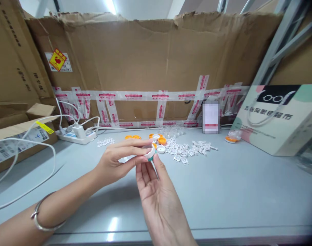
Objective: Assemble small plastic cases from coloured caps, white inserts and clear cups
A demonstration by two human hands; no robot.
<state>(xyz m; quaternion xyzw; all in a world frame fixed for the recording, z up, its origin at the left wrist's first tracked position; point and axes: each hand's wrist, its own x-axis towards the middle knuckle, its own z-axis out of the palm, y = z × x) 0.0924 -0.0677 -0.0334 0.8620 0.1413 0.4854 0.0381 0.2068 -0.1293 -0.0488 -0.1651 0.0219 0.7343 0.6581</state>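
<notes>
A small rounded plastic piece (150,155), white with a teal lower edge and a bit of orange on top, is pinched between both hands above the table. My left hand (120,158) grips its left side with thumb and fingers. From below and the right, my right hand (156,184) holds it with the thumb at its right edge and fingers underneath. Just behind lie orange ring-shaped parts (162,140) and a white round cap (161,149). To their right spreads a pile of small white plastic parts (181,150).
Clear plastic pieces (172,131) lie at the back. A phone (211,118) leans against the taped cardboard box (145,61). At right stand a paper bag (276,119) and an orange-based piece (232,138). On the left are a power strip (77,135), white cables (54,160) and small white discs (105,142).
</notes>
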